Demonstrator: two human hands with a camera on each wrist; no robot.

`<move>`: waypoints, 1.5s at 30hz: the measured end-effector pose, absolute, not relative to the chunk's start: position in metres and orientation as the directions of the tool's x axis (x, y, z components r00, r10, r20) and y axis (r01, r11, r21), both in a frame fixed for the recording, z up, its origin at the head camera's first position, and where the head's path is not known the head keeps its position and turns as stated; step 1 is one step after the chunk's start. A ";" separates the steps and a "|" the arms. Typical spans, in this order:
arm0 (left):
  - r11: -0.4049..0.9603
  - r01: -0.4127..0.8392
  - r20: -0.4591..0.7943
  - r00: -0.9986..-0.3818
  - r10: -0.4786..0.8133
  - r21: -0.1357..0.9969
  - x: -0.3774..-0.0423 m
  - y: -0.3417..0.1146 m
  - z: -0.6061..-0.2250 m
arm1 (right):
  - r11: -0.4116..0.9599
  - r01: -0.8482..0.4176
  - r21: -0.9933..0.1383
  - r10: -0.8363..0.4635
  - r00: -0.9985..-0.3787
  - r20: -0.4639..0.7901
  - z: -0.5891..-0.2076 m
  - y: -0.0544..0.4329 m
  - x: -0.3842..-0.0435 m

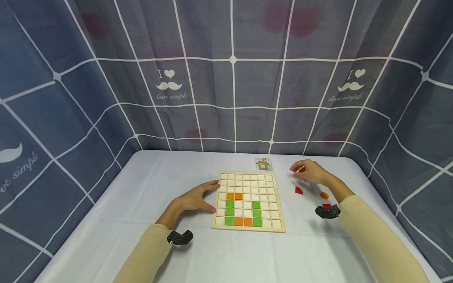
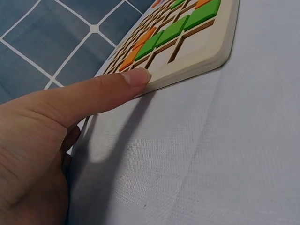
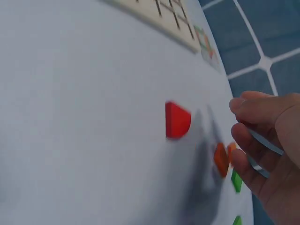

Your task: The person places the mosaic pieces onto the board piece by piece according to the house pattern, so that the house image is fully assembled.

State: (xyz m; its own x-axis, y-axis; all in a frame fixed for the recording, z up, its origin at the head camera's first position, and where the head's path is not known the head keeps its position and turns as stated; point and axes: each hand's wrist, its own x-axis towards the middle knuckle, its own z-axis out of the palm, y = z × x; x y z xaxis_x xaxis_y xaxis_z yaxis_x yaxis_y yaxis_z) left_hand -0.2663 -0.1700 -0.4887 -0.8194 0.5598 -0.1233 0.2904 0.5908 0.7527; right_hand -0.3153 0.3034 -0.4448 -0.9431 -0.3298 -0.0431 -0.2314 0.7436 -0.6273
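A pale wooden grid board [image 1: 247,231] lies on the table, holding several green tiles [image 1: 229,212] and several orange tiles [image 1: 243,221]. Along its left edge rests my left hand [image 1: 192,198], fingers spread; in the left wrist view the straight thumb [image 2: 110,91] touches the board's rim. My right hand [image 1: 311,171] hovers right of the board's far corner, fingers loosely bent. In the right wrist view its fingers [image 3: 246,133] stand apart, with no piece visible between them. An orange piece [image 3: 221,160] and a green piece [image 3: 236,180] show just beyond those fingers.
A small patterned card [image 1: 263,164] lies behind the board. Right of the board are a red quarter-round piece [image 1: 299,190], a rounded orange piece [image 1: 324,195] and another red piece [image 1: 326,206], close to the right wrist. A checked curtain [image 1: 233,82] surrounds the white table.
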 end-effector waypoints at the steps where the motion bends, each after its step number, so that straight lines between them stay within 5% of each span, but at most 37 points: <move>1: 0.594 0.287 -0.128 -0.820 0.558 0.752 -0.266 -0.170 -0.489 | 0.752 -0.204 -0.627 -0.305 -0.951 -0.057 -0.448 0.308 -0.315; 21: 0.600 0.213 -0.141 -0.862 0.487 0.771 -0.257 -0.158 -0.486 | 0.825 -0.155 -0.543 -0.218 -0.974 -0.054 -0.474 0.339 -0.315; 45: 0.599 0.209 -0.137 -0.867 0.479 0.773 -0.262 -0.157 -0.493 | 0.763 -0.215 -0.609 -0.342 -0.935 -0.099 -0.451 0.303 -0.314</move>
